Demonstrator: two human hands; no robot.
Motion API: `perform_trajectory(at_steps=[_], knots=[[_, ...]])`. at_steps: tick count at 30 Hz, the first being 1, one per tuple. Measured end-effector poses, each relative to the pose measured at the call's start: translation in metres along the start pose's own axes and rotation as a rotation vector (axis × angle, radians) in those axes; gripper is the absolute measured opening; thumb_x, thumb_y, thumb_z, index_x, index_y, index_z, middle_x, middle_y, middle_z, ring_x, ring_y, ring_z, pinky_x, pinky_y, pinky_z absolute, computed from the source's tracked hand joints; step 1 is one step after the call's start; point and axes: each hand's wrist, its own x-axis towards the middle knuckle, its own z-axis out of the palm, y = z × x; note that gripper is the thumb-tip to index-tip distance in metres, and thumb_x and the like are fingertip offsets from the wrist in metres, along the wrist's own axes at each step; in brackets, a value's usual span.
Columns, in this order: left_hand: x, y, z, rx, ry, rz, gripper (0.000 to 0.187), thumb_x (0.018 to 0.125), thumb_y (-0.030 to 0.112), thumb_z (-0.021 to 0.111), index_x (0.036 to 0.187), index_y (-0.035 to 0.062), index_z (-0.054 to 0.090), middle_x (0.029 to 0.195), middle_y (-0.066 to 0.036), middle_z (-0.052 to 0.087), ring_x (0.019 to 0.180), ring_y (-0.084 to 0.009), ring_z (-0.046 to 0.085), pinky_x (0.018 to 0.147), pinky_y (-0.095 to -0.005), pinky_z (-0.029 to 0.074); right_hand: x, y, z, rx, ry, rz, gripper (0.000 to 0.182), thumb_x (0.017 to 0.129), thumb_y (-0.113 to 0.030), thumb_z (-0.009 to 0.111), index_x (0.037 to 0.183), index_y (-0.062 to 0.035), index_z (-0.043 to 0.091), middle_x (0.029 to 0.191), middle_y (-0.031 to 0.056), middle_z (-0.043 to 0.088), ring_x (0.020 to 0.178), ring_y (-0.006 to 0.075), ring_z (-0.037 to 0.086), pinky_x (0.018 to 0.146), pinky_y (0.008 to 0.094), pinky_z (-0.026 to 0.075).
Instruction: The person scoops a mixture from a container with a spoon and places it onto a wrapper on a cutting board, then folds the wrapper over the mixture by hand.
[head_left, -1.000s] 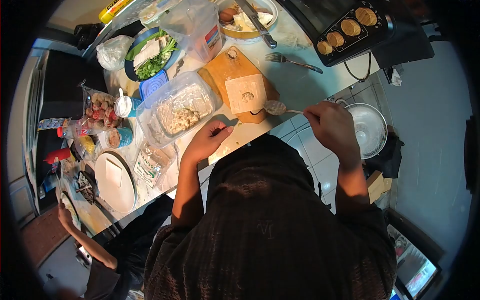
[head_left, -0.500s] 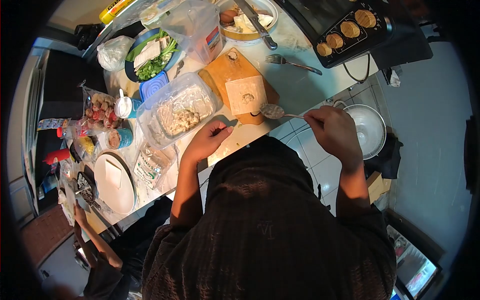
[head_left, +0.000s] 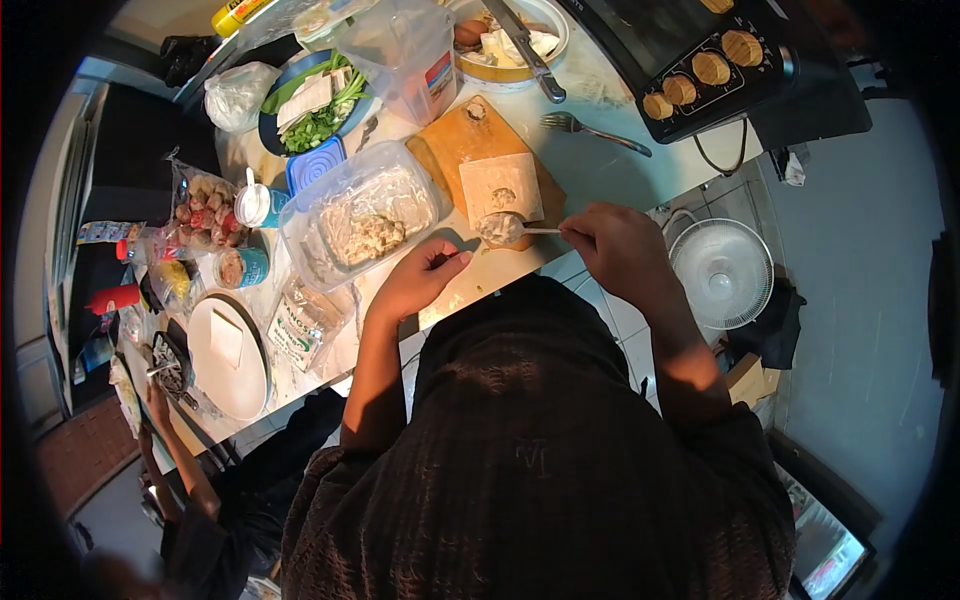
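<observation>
My right hand (head_left: 618, 245) grips a metal spoon (head_left: 540, 231) by its handle. The spoon's bowl carries a pale, lumpy mixture and is over the near edge of a square, thin wrapper sheet (head_left: 480, 185); whether it touches cannot be told. A small mound of filling (head_left: 502, 196) sits mid-sheet. Under the sheet lies a wooden cutting board (head_left: 448, 140). My left hand (head_left: 420, 280) rests near the table's front edge, thumb and fingers apart, holding nothing. Beside it stands a clear plastic tub (head_left: 305, 235) with more pale mixture (head_left: 372, 236) inside.
A fork (head_left: 600, 133) lies right of the board, below a black oven (head_left: 690, 90). Behind are a knife (head_left: 530, 55) across a bowl (head_left: 500, 72), and a plate of greens (head_left: 318, 130). A white plate (head_left: 240, 375) stands left. Another person's arm (head_left: 185, 455) is at lower left.
My right hand has moved left, bringing the spoon's bowl from the board's near right edge to over the wrapper sheet. My left hand has stayed nearly still.
</observation>
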Motion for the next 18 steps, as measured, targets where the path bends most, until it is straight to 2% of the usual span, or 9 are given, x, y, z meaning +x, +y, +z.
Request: perform_trajectory(at_steps=[12, 18], knots=[[0.001, 0.001, 0.001, 0.026, 0.006, 0.005, 0.028, 0.092, 0.030, 0.064, 0.086, 0.0024, 0.060, 0.072, 0.003, 0.049, 0.067, -0.0067, 0.042, 0.059, -0.0241, 0.037, -0.006, 0.005, -0.022, -0.046, 0.001, 0.046, 0.009, 0.083, -0.018, 0.066, 0.081, -0.0101, 0.069, 0.080, 0.0072, 0.062, 0.079, 0.0288, 0.063, 0.071, 0.0400, 0.050], [0.006, 0.001, 0.003, 0.043, -0.025, 0.032, 0.026, 0.093, 0.029, 0.063, 0.087, 0.0042, 0.059, 0.071, 0.005, 0.048, 0.066, -0.0054, 0.042, 0.058, -0.0229, 0.036, 0.000, -0.002, 0.002, 0.021, 0.019, 0.022, 0.009, 0.083, -0.019, 0.066, 0.082, -0.0107, 0.069, 0.080, 0.0065, 0.062, 0.076, 0.0292, 0.063, 0.069, 0.0401, 0.050]])
